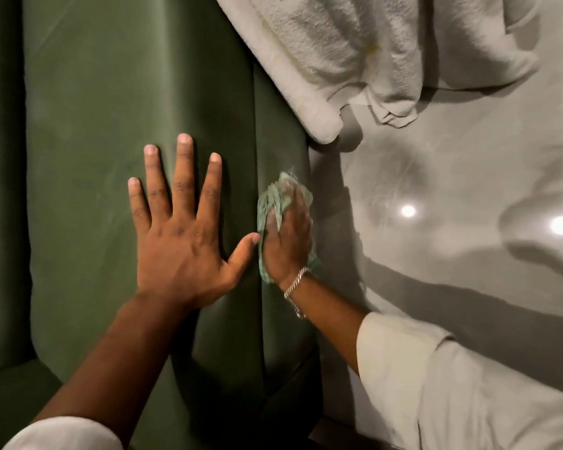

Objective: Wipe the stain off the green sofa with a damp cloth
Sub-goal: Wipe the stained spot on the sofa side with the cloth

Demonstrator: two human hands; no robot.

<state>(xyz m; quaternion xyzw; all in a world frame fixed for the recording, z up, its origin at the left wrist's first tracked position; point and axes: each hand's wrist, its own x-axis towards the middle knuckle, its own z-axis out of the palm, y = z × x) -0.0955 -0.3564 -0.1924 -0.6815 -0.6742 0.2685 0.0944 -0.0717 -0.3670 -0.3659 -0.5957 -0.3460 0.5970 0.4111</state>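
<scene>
The green sofa point(111, 92) fills the left half of the head view, its velvet seat cushion under both hands. My left hand point(179, 228) lies flat on the cushion with fingers spread, holding nothing. My right hand point(288, 241), with a silver bracelet at the wrist, presses a pale green cloth point(272, 198) against the sofa's front face near the cushion's right edge. The cloth is bunched under the palm and sticks out past the fingertips. A faint whitish mark point(291, 172) shows just above the cloth; the sofa under the cloth is hidden.
A white towel point(338, 50) lies crumpled at the top, overlapping the sofa's edge and the floor. The glossy grey floor point(452, 177) to the right reflects ceiling lights. A dark sofa base shows near the bottom centre.
</scene>
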